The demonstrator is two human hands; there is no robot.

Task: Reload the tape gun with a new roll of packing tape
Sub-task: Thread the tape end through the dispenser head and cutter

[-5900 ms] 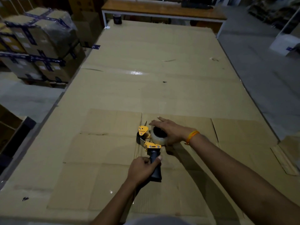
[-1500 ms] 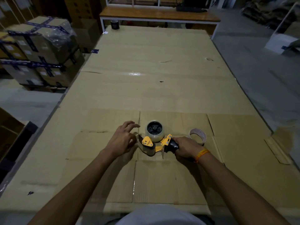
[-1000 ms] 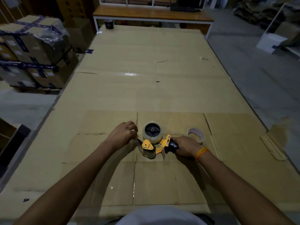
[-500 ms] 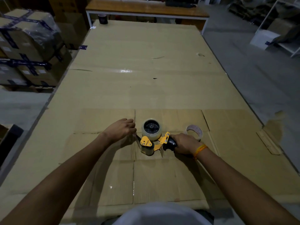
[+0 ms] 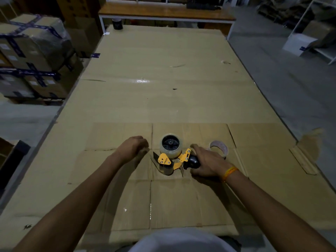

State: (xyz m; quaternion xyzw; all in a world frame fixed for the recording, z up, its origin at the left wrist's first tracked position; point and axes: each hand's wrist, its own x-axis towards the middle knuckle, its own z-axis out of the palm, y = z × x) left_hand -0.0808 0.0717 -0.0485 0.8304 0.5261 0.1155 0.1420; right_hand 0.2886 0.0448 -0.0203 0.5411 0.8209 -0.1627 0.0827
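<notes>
The tape gun [image 5: 173,161] lies on the table [image 5: 163,88] with the new roll [image 5: 170,146] seated, right hand [image 5: 207,164] still wrapped around its handle, while the left hand [image 5: 133,148], fingers now curled shut beside its front, appears to draw the tape end out for threading.

Dim warehouse: grey floor [image 5: 283,84], perhaps concrete.

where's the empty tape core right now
In the head view the empty tape core lies on the flattened cardboard, just beyond the right hand gripping the tape gun.
</notes>
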